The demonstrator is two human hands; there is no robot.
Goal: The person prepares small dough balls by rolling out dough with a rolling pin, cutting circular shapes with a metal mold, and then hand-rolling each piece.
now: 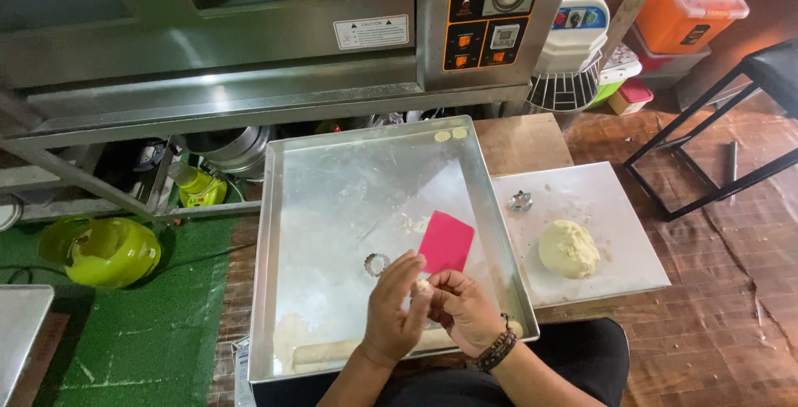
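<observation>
Both hands meet over the near part of a big metal baking tray [332, 174]. Left hand [392, 307] and right hand [465, 311] pinch one small pale dough piece [422, 286] between their fingertips; each grip narrow, closed on that piece. Right wrist wears a dark beaded bracelet [497, 349].

Just above the grip, touching or nearly touching the fingertips: a pink plastic scraper [446, 242], lying flat on the tray. Just left of the grip, beside the left fingers: a small round fluted cutter [376, 264], on the tray floor. Below the grip, along the tray's near edge: a rolled strip of pale dough [332, 350], partly hidden by the forearms. Far above the grip, at the tray's far rim: two small round dough discs [450, 134], side by side. Dough smears on the tray floor between scraper and cutter.

Right of the grip, well apart: a white board [615, 207] with a lump of yellowish dough [568, 248] on it and a second small metal cutter [521, 201] near its far left corner. Tray and board sit on a wooden tabletop [524, 143].

Far beyond the grip: a steel oven [249, 33] with an orange control panel. Far left on green matting: a yellow-green helmet [104, 251].
</observation>
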